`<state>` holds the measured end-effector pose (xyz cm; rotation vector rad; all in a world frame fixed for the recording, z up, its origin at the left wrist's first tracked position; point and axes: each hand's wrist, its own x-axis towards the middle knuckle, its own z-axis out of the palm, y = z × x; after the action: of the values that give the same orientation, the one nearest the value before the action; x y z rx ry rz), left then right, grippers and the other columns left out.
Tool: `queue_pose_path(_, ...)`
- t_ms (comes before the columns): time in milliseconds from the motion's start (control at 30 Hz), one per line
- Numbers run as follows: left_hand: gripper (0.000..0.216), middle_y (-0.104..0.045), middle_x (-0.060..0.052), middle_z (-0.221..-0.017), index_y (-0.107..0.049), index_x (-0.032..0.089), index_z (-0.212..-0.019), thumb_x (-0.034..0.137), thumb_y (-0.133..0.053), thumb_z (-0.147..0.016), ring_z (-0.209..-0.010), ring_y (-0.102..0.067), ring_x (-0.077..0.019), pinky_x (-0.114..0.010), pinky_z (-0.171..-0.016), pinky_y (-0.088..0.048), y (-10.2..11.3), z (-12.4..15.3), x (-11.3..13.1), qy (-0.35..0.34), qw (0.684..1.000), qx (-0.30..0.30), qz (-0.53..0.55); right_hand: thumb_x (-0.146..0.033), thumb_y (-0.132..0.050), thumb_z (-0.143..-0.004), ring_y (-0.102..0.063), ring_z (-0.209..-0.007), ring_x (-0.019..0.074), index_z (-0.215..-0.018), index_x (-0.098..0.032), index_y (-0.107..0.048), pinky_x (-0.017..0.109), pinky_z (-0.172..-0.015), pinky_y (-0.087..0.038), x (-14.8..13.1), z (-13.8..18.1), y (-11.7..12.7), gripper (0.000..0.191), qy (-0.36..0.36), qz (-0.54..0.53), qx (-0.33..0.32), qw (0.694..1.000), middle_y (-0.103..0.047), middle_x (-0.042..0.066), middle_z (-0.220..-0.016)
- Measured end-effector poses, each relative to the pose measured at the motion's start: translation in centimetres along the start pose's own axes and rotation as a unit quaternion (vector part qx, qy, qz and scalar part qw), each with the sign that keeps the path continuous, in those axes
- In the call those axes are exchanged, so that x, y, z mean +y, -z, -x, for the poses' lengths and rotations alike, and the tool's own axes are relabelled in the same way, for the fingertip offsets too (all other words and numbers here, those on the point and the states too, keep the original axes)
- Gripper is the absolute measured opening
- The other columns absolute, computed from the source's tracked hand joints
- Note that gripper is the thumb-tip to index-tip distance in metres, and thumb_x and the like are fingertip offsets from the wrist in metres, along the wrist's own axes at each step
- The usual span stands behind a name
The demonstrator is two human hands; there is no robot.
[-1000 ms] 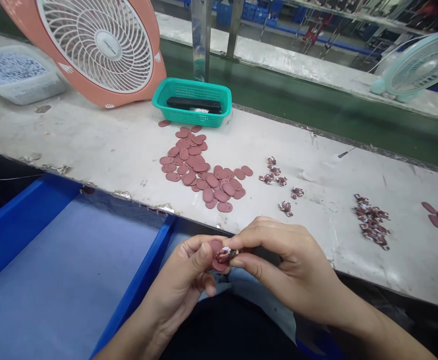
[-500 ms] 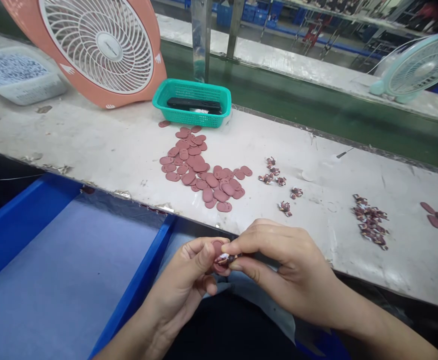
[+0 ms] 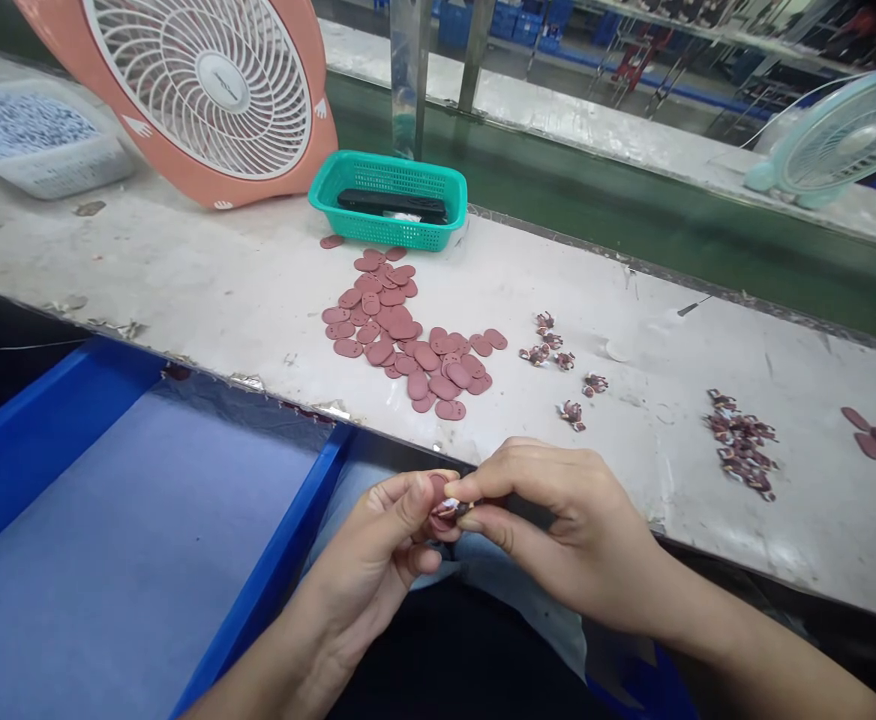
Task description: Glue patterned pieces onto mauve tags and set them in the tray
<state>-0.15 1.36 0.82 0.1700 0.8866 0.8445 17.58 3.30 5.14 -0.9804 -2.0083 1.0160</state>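
My left hand (image 3: 389,545) pinches a reddish-brown oval base (image 3: 438,484) between thumb and fingers, just off the bench's front edge. Against that base, the thumb and forefinger of my right hand (image 3: 565,520) grip a small painted figurine (image 3: 450,507), brown and white. My fingers cover part of both pieces. Beyond my hands lies a spread pile of the same oval bases (image 3: 400,325), some with small holes. To the right of it several loose figurines (image 3: 571,414) are scattered, and a denser heap of figurines (image 3: 740,440) lies farther right.
A green basket (image 3: 389,235) with dark items stands behind the pile. An orange fan (image 3: 258,190) and a white tub (image 3: 70,180) of small pieces are at left. A few bases (image 3: 869,440) lie far right. A blue bin (image 3: 258,600) sits below the bench, left of my lap.
My hands stay nearly in place, still holding the figurine against the base. The view has shifted slightly; the pieces on the bench have not moved.
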Motion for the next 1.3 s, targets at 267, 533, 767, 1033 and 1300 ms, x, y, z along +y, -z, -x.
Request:
queue_pose_path(267,0.033,-0.068,0.001,-0.059,-0.078,0.016,-0.071,0.038,-0.095,-0.052,-0.052,-0.062,-0.0059,-0.008,-0.042,-0.048,-0.1,0.1,0.1,0.014,1.0,0.002,0.016,-0.011,-0.066,-0.089,-0.067,-0.075,0.012,-0.1,-0.019,-0.07,0.024,-0.071,-0.053,0.1,0.1,-0.2,0.015,-0.001,0.003,0.004,1.0,-0.075,0.0,-0.084)
queue_pose_path(533,0.03,-0.068,0.001,-0.059,-0.078,0.015,-0.072,0.036,-0.094,-0.056,-0.053,-0.063,-0.0062,-0.008,-0.044,-0.05,0.3,-0.1,0.0,0.021,1.0,-0.002,0.021,-0.009,-0.066,-0.088,-0.068,-0.075,0.012,-0.099,-0.019,-0.071,0.024,-0.07,-0.053,0.2,0.1,-0.4,0.015,-0.001,0.0,0.012,1.0,-0.075,0.001,-0.084)
queue_pose_path(767,0.035,-0.067,0.0,-0.059,-0.077,0.014,-0.072,0.037,-0.095,-0.054,-0.051,-0.062,-0.0063,-0.008,-0.044,-0.05,0.3,0.0,0.0,0.019,1.0,0.004,0.024,-0.01,-0.066,-0.088,-0.069,-0.077,0.0123,-0.099,-0.019,-0.07,0.024,-0.072,-0.054,0.3,0.1,-0.7,0.015,-0.005,-0.004,0.012,1.0,-0.075,0.001,-0.086)
queue_pose_path(1033,0.029,-0.066,0.0,-0.064,-0.076,0.016,-0.069,0.036,-0.093,-0.058,-0.056,-0.061,-0.0072,-0.009,-0.043,-0.049,0.8,0.0,0.0,0.006,1.0,-0.014,0.015,-0.012,-0.067,-0.089,-0.067,-0.076,0.0122,-0.101,-0.02,-0.07,0.025,-0.071,-0.053,0.2,-0.2,-0.5,0.015,0.003,0.012,-0.002,1.0,-0.075,0.001,-0.086)
queue_pose_path(1300,0.029,-0.063,0.0,-0.066,-0.079,0.017,-0.08,0.04,-0.089,-0.064,-0.055,-0.058,-0.0077,-0.011,-0.04,-0.049,1.0,0.1,0.6,-0.007,0.998,-0.057,0.007,-0.016,-0.074,-0.082,-0.06,-0.079,0.012,-0.126,-0.02,-0.06,0.025,-0.073,-0.053,-0.2,-0.5,0.1,0.047,0.037,0.024,-0.002,0.999,-0.071,0.003,-0.103)
